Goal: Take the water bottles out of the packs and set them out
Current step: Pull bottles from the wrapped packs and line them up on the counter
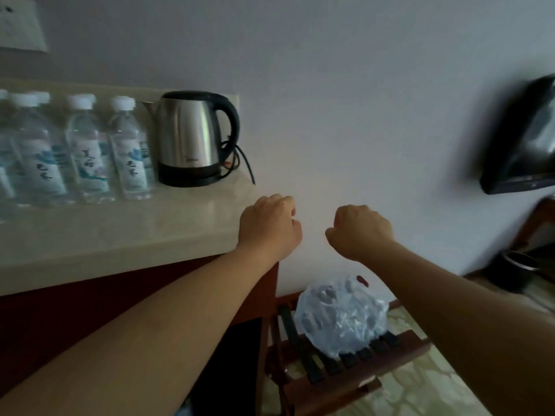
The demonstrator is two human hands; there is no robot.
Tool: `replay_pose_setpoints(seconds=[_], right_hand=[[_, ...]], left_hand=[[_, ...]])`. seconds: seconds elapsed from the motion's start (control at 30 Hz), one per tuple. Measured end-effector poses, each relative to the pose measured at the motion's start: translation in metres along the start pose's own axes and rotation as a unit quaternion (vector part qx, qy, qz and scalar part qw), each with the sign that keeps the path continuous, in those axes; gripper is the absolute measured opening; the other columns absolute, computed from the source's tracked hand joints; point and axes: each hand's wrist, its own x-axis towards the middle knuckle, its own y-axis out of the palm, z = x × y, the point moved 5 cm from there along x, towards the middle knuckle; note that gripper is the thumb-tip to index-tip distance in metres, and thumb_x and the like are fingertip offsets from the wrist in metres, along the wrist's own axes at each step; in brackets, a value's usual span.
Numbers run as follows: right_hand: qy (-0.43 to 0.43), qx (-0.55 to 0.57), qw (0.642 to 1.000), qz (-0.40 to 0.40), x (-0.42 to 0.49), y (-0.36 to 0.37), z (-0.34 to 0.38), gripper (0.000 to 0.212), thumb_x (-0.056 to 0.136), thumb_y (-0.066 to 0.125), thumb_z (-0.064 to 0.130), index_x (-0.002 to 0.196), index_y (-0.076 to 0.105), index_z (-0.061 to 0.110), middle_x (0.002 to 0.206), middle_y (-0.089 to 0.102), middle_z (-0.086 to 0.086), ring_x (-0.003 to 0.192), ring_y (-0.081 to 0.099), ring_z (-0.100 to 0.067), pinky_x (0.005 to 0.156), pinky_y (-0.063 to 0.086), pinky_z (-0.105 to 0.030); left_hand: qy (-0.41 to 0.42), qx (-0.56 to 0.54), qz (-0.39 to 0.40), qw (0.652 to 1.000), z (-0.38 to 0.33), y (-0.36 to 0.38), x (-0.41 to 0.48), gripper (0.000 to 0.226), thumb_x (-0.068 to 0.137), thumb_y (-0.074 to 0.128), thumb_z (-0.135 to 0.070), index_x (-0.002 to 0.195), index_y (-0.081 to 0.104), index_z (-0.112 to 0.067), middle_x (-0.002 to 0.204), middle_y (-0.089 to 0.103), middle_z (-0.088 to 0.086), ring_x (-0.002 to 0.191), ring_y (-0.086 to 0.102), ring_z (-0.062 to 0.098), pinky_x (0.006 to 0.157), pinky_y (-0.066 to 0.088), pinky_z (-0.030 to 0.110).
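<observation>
Left hand (267, 226) and right hand (360, 232) both curled, holding nothing, above pack (339, 316) on rack (360, 373), likely between fetches; bottles (126, 151) stand in a row on counter (120, 229) beside kettle (189, 136).

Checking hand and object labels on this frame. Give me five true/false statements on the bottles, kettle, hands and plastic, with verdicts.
1. The water bottles stand upright in a row on the counter. True.
2. The kettle lies on its side. False: it stands upright on its base, to the right of the bottles.
3. The left hand holds a bottle. False: its fingers are curled and it holds nothing.
4. The right hand is curled and holds nothing. True.
5. The plastic bundle sits on the counter. False: it rests on the slatted wooden rack, lower down beside the counter.
</observation>
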Motion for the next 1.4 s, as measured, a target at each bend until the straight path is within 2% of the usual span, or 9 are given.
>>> replay_pose_setpoints(seconds=[0.1,0.23,0.33,0.57,0.77,0.97,1.13,1.27,1.4], right_hand=[[0.026,-0.008,1.0,0.003,0.008,0.005,-0.045,0.013,0.081,0.049,0.025,0.073,0.048,0.015,0.07,0.05,0.0,0.063,0.053,-0.02,0.057,0.039,-0.026],[0.052,-0.017,0.998,-0.004,0.027,0.012,-0.088,0.019,0.081,0.049,0.025,0.065,0.043,0.016,0.065,0.048,0.0,0.058,0.049,-0.018,0.055,0.039,-0.026],[0.074,-0.018,0.997,-0.009,0.051,0.015,-0.111,0.023,0.082,0.05,0.025,0.062,0.04,0.018,0.065,0.05,0.0,0.057,0.05,-0.017,0.053,0.038,-0.025],[0.099,-0.016,0.995,-0.014,0.114,0.023,-0.142,0.022,0.084,0.05,0.025,0.064,0.043,0.017,0.066,0.053,0.0,0.056,0.051,-0.015,0.049,0.034,-0.023],[0.11,-0.009,0.994,-0.005,0.153,0.026,-0.157,0.009,0.084,0.05,0.022,0.085,0.055,0.014,0.071,0.051,0.0,0.059,0.049,-0.016,0.054,0.037,-0.025],[0.096,-0.009,0.995,0.02,0.19,0.055,-0.171,0.013,0.083,0.049,0.02,0.071,0.047,0.014,0.069,0.05,-0.001,0.056,0.046,-0.015,0.048,0.03,-0.023],[0.066,-0.013,0.997,0.039,0.221,0.088,-0.193,0.008,0.085,0.049,0.022,0.085,0.051,0.015,0.069,0.048,0.001,0.055,0.044,-0.013,0.046,0.028,-0.022],[0.025,-0.025,0.997,0.073,0.248,0.116,-0.212,0.011,0.086,0.049,0.023,0.08,0.048,0.015,0.069,0.046,0.0,0.055,0.043,-0.014,0.047,0.029,-0.023],[-0.036,-0.028,0.995,0.094,0.272,0.141,-0.221,0.017,0.087,0.048,0.024,0.073,0.044,0.014,0.068,0.045,0.0,0.059,0.047,-0.016,0.054,0.036,-0.026]], left_hand=[[0.016,-0.01,0.014,1.0,-0.043,0.025,0.021,0.021,0.086,0.047,-0.021,0.101,0.06,-0.016,0.102,0.06,0.0,0.088,0.05,0.019,0.068,0.035,0.029],[0.042,-0.021,0.028,0.998,-0.084,0.057,0.045,0.016,0.087,0.047,-0.021,0.095,0.059,-0.015,0.095,0.06,0.001,0.081,0.05,0.019,0.068,0.044,0.03],[0.055,-0.03,0.038,0.997,-0.099,0.082,0.068,0.018,0.087,0.048,-0.021,0.099,0.061,-0.015,0.095,0.06,-0.001,0.079,0.047,0.015,0.063,0.036,0.027],[0.056,-0.044,0.065,0.995,-0.1,0.129,0.13,0.019,0.088,0.049,-0.021,0.1,0.061,-0.014,0.097,0.061,-0.001,0.078,0.048,0.015,0.062,0.034,0.026],[0.054,-0.021,0.093,0.994,-0.086,0.157,0.168,0.018,0.087,0.048,-0.022,0.098,0.06,-0.015,0.1,0.061,0.0,0.081,0.05,0.019,0.065,0.035,0.028],[0.04,-0.009,0.101,0.994,-0.086,0.192,0.194,0.018,0.089,0.049,-0.023,0.1,0.061,-0.015,0.099,0.061,-0.001,0.078,0.048,0.015,0.063,0.035,0.027],[0.02,-0.007,0.12,0.993,-0.097,0.236,0.206,0.02,0.091,0.05,-0.024,0.103,0.061,-0.015,0.098,0.063,-0.001,0.078,0.054,0.016,0.065,0.044,0.027],[-0.011,0.0,0.117,0.993,-0.103,0.269,0.22,0.02,0.09,0.05,-0.024,0.104,0.061,-0.015,0.098,0.063,-0.001,0.076,0.051,0.015,0.061,0.037,0.026],[-0.054,0.017,0.126,0.99,-0.1,0.299,0.225,0.019,0.089,0.05,-0.024,0.101,0.062,-0.014,0.098,0.063,0.0,0.078,0.052,0.017,0.064,0.039,0.027]])
